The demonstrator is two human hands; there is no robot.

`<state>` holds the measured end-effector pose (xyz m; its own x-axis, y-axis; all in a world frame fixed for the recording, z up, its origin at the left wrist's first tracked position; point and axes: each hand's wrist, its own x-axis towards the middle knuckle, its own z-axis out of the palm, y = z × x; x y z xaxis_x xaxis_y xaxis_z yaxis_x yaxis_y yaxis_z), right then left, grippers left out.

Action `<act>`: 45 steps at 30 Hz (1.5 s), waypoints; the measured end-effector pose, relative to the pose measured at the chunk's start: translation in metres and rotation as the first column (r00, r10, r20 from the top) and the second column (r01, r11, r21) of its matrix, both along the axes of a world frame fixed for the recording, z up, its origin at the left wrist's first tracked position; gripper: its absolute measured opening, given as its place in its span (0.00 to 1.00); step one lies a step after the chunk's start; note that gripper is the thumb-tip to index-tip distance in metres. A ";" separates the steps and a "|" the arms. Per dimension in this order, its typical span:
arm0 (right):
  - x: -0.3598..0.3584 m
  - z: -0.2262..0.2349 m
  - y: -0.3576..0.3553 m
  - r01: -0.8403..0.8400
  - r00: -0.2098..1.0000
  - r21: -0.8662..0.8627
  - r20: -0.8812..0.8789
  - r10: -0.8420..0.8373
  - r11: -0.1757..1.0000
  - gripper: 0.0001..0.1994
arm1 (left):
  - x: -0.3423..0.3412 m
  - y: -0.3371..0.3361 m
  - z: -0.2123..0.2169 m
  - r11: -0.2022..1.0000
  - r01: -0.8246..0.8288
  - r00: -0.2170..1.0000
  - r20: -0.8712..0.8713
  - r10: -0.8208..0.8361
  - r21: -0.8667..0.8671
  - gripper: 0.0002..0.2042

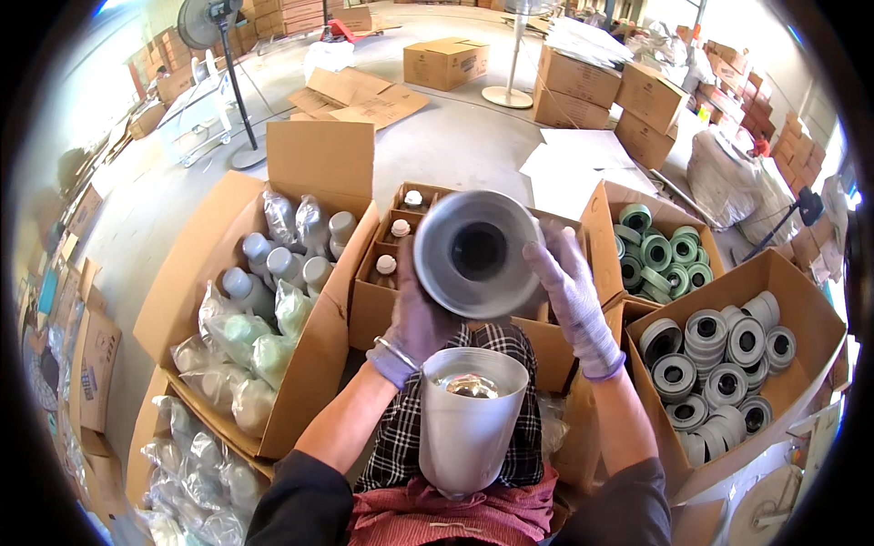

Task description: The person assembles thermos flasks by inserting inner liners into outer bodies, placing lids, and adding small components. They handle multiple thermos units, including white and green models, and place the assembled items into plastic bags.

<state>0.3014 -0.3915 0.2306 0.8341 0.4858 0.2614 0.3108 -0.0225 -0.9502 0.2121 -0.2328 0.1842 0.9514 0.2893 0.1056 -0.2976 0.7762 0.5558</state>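
L hand: gloved, fingers closed on lower-left rim of the grey round lid — firm hold.
R hand: gloved, fingers spread up along lid's right edge, gripping it.
Lid: held up betw. both hands, tilted toward camera, dark round recess in centre; sits just above the cup.
Grey cup: upright in person's lap, open top, something shiny inside — can't tell what.
Lap: plaid cloth and reddish fabric under the cup.
Centre box: cardboard w/ dividers, small capped bottles in cells, right behind the lid.
L box: open carton, bagged pale bottles w/ grey caps; a second carton of bagged ones at lower left.
R boxes: upper carton holds green-rimmed rings; lower bigger carton holds grey rings, stacked loose.
Floor: bare grey concrete, flattened cardboard and white sheets lying on it.
Room: warehouse-type space; sealed cartons stacked at back and right, standing fan at upper left, a second fan base near top centre, bright daylight at edges.
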 end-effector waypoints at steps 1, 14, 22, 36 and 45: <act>0.001 -0.006 0.006 -0.118 0.974 0.075 -0.186 0.130 0.990 0.24 | -0.001 0.000 -0.001 1.000 -0.017 1.000 -0.021 0.017 0.010 0.28; 0.046 -0.034 -0.015 -0.065 0.921 -0.192 0.365 0.133 0.979 0.13 | -0.004 0.017 0.019 -0.803 -0.384 0.782 0.623 -0.021 0.455 0.24; -0.022 -0.035 0.048 0.392 0.328 0.009 0.933 -0.149 0.920 0.25 | 0.059 0.010 -0.040 0.227 -0.367 0.850 0.227 0.475 0.902 0.20; 0.051 -0.010 -0.012 -0.224 0.971 0.291 -0.017 0.239 0.930 0.24 | 0.001 0.018 0.006 0.561 -0.460 0.886 0.396 0.240 0.689 0.28; -0.041 -0.019 0.033 -0.253 0.864 0.130 0.476 0.164 0.959 0.38 | 0.001 -0.006 0.002 0.216 -0.355 0.918 0.295 0.266 0.910 0.26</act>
<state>0.2602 -0.3584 0.2115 0.4839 0.5417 0.6873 0.6877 0.2503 -0.6815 0.2135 -0.2391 0.1861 0.7895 0.2166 0.5743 -0.4492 -0.4337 0.7811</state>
